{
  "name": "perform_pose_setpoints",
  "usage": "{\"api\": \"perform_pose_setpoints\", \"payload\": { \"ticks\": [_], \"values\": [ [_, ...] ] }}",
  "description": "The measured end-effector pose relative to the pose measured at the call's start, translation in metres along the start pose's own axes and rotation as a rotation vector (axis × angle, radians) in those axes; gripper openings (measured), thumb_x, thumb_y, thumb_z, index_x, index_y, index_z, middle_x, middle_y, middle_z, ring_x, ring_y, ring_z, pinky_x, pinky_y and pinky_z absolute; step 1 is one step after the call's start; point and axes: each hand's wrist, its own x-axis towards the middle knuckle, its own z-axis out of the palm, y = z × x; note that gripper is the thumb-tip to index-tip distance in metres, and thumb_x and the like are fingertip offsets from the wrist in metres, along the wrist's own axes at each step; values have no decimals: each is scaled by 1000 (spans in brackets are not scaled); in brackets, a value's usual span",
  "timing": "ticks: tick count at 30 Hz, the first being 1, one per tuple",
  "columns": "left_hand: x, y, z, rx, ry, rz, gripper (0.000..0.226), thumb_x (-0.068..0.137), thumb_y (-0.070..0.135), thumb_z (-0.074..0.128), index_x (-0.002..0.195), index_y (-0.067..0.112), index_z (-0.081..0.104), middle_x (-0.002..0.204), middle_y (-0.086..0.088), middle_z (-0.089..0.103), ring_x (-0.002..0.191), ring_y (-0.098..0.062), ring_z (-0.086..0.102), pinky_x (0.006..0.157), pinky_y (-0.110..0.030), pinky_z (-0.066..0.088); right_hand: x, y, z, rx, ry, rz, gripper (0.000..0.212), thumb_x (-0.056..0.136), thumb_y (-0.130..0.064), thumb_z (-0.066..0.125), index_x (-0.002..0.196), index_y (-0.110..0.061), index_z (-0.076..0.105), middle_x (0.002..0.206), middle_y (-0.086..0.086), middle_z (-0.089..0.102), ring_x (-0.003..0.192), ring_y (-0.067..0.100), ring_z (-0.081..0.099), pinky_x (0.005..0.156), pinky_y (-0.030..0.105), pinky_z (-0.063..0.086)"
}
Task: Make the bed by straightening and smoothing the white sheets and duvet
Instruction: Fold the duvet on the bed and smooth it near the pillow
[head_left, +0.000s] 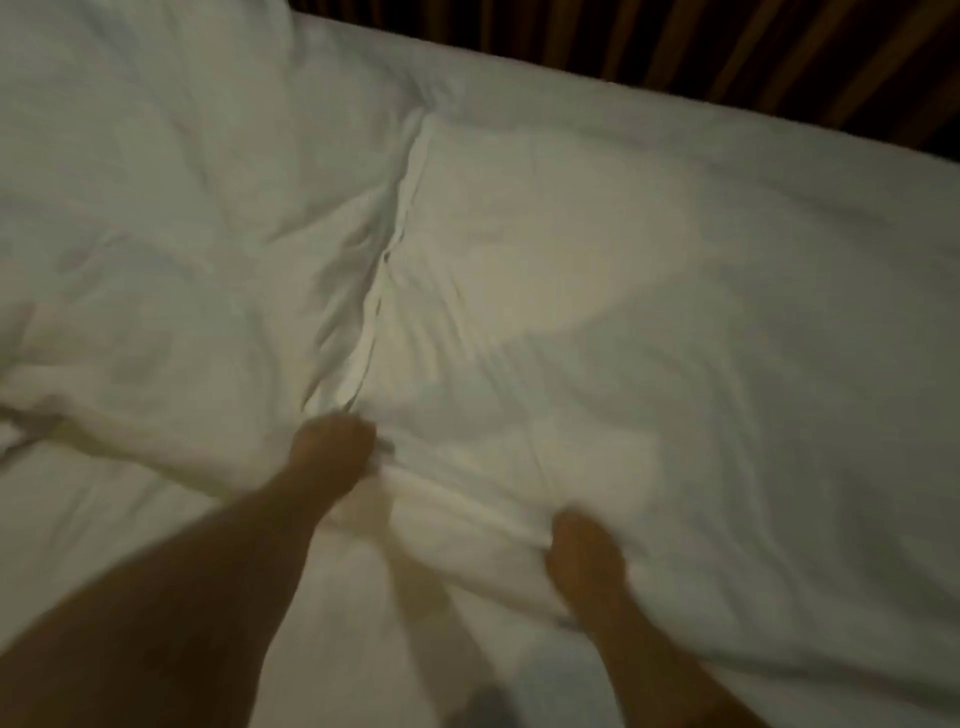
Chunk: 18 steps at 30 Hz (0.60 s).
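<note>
White duvet (597, 270) creased, bunched edge gripped by left hand (332, 449), right hand (584, 558).

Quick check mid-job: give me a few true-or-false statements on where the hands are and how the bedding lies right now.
1. Both hands grip white fabric. True: the left hand and right hand bunch the duvet.
2. The left hand is farther forward than the right. True.
3. The bedding is dark blue. False: it is white.
4. A bunched ridge runs up from the left hand. True: the ridge does.
5. The bedding lies perfectly smooth. False: creases fan out around both hands.
</note>
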Motion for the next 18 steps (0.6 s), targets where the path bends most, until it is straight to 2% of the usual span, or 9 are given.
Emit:
{"api": "perform_pose_setpoints", "payload": {
  "ticks": [2, 3, 5, 8, 10, 12, 14, 16, 18],
  "values": [
    [-17, -2, 24, 2, -276, -40, 30, 93, 38, 49, 120, 28, 57, 124, 4, 58, 116, -15, 55, 92, -27, 45, -5, -4, 7, 102, -222, 83, 30, 77, -17, 66, 105, -4, 65, 85, 17, 62, 80, 28, 65, 70, 27, 53],
    [-18, -6, 27, 13, -308, -51, 30, 95, 39, 45, 121, 30, 56, 126, 5, 56, 118, -14, 53, 93, -28, 44, -1, -5, 1, 158, -361, 139, 26, 81, -15, 62, 105, -6, 64, 83, 16, 58, 81, 31, 62, 72, 30, 51],
    [-7, -9, 4, 39, -247, -62, 26, 97, 28, 40, 117, 25, 57, 122, 0, 58, 113, -19, 56, 90, -31, 45, 30, 7, -25, 209, -343, 176, 25, 90, -15, 48, 111, -8, 59, 99, 18, 58, 96, 32, 59, 78, 35, 46],
    [33, -16, -68, -68, 7, -122, 28, 96, 18, 38, 111, 11, 62, 113, -15, 61, 104, -32, 60, 84, -37, 47, 87, 29, -92, 254, 78, 133, 27, 86, -15, 51, 108, -4, 63, 112, 20, 62, 106, 34, 57, 86, 35, 42],
    [59, -28, -133, -213, 326, -123, 25, 90, 12, 43, 96, 3, 65, 97, -25, 64, 89, -42, 62, 74, -42, 49, 118, 48, -156, 377, 596, 142, 22, 69, -14, 49, 82, -11, 67, 82, 16, 67, 80, 34, 62, 66, 33, 39],
    [75, -37, -175, -247, 772, -97, 17, 72, 8, 47, 72, 8, 64, 72, -22, 63, 65, -42, 61, 56, -37, 47, 130, 67, -192, 578, 1072, 133, 15, 59, -19, 43, 64, -31, 48, 57, -10, 51, 52, 9, 50, 51, 26, 20],
    [68, -30, -161, -246, 916, -102, 17, 67, 11, 46, 69, 15, 63, 67, -13, 65, 60, -36, 62, 51, -31, 45, 101, 55, -150, 617, 1008, 230, 17, 66, -22, 44, 64, -39, 44, 58, -14, 45, 50, 2, 42, 48, 28, 27],
    [29, -15, -84, -167, 323, -72, 26, 86, 12, 46, 101, 17, 67, 101, -9, 68, 93, -30, 65, 74, -36, 52, 48, 28, -67, 408, 595, 71, 24, 74, -16, 46, 79, -26, 67, 70, -2, 65, 62, 23, 63, 53, 34, 48],
    [-25, -6, 6, -95, -308, -45, 32, 98, 24, 38, 122, 27, 58, 128, -1, 55, 120, -19, 52, 96, -32, 42, -10, 7, 15, 244, -103, -51, 29, 82, -10, 51, 105, -8, 68, 96, 19, 70, 89, 33, 68, 75, 33, 53]
  ]
}}
